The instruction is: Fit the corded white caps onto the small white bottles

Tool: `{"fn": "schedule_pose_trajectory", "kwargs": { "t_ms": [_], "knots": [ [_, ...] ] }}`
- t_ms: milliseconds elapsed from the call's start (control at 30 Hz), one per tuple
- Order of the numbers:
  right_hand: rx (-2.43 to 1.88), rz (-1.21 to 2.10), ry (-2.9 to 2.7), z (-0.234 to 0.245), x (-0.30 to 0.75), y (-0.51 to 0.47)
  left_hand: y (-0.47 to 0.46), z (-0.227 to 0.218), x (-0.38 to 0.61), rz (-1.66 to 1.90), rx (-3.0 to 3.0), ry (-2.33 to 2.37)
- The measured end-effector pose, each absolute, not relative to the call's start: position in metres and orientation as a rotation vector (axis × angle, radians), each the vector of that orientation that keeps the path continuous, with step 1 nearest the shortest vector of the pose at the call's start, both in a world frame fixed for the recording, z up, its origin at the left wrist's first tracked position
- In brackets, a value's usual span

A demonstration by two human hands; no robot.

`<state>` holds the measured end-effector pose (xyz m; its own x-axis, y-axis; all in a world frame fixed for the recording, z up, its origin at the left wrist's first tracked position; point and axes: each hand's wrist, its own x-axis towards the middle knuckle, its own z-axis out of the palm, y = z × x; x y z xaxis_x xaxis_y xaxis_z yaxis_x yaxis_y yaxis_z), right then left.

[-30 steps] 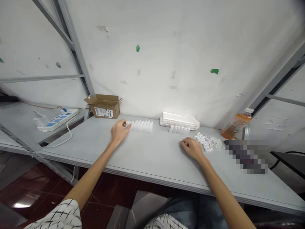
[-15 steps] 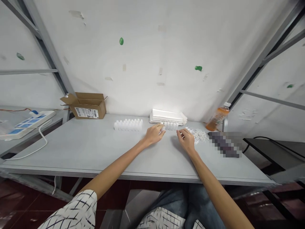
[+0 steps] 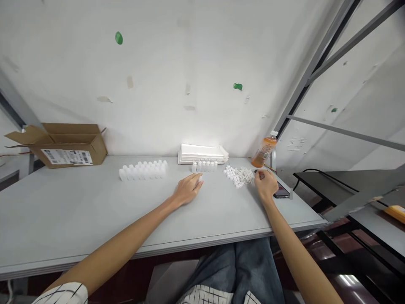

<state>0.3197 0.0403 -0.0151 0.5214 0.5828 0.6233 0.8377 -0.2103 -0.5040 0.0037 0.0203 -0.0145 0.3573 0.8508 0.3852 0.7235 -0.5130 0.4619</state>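
My left hand [image 3: 187,189] rests on the table with its fingers closed around a small white bottle [image 3: 200,179], of which only a bit shows. Just beyond it a short row of small white bottles [image 3: 207,166] stands upright. My right hand [image 3: 266,185] is at the right end of a pile of small white caps and thin white pieces [image 3: 240,175]. Its fingers are curled together; anything between them is too small or hidden to make out. A larger block of white bottles [image 3: 144,171] stands in rows to the left.
Behind the short row lies a stack of white trays [image 3: 203,154] against the wall. An open cardboard box [image 3: 71,145] sits at the back left. An orange drink bottle [image 3: 265,151] leans at the back right, and a phone [image 3: 281,191] lies beside my right hand.
My right hand has moved right, away from the short row to the far side of the white pile. My left hand has drawn back slightly from the row. The view has turned right.
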Motion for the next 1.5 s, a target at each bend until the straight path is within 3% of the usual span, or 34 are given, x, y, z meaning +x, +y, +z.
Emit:
{"fn": "schedule_pose_trajectory", "kwargs": {
  "t_ms": [300,700,1300,1500],
  "knots": [
    [-1.986,-0.260,-1.523,-0.020,0.303,0.037,0.018,-0.015,0.005,0.836,2.445,1.426],
    [-2.025,-0.098,-1.514,-0.010,0.305,0.065,0.012,-0.012,0.006,0.785,2.522,1.411],
    [-1.933,-0.056,-1.493,-0.017,0.305,0.068,0.011,-0.013,0.006,0.768,2.538,1.389],
    [-1.833,-0.190,-1.369,-0.016,0.301,0.062,0.011,-0.013,0.006,0.779,2.546,1.390]
  ]
}}
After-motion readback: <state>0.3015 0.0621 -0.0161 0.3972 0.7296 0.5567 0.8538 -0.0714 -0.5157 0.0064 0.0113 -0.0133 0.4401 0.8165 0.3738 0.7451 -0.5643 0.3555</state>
